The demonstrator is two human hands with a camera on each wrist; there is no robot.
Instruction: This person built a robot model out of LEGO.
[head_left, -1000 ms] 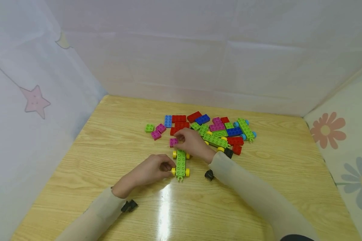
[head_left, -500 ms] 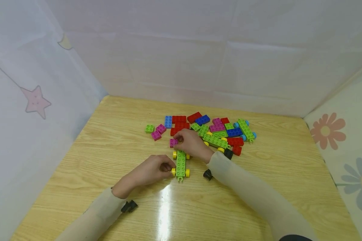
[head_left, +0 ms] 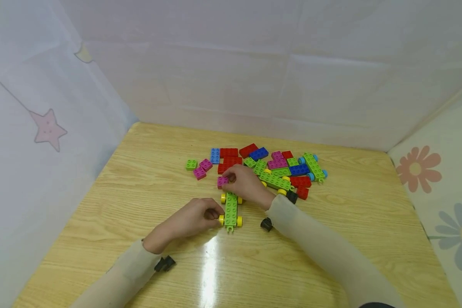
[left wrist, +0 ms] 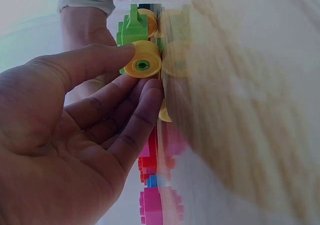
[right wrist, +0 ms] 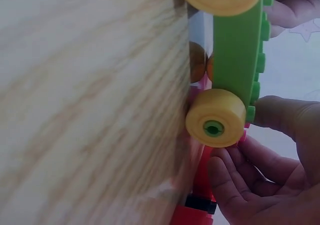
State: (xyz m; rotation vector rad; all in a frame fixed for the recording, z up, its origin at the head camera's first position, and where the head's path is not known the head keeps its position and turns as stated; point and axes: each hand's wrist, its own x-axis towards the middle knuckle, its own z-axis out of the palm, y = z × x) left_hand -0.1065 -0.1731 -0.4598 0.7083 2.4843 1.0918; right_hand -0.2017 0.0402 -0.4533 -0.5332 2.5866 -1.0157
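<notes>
A green brick-built car base [head_left: 231, 209] with yellow wheels stands on the table between the hands, its hook end toward me. My left hand [head_left: 194, 217] pinches the near left yellow wheel [left wrist: 143, 60]; its thumb lies on the wheel's outer face and the fingers curl below. At the base's far end, my right hand [head_left: 244, 184] has thumb and curled fingers about a small pink brick [head_left: 221, 182]. In the right wrist view the right thumb [right wrist: 280, 112] shows just behind the last green stud. The wheel and base partly hide that grip.
Behind the hands lies a cluster of red, blue, pink and green bricks [head_left: 277, 163]. A second yellow-wheeled base [head_left: 275, 179] sits among them, and a blue-wheeled base [head_left: 313, 166] is at right. A green brick [head_left: 191, 164] and two pink bricks lie left on the wooden table [head_left: 138, 192].
</notes>
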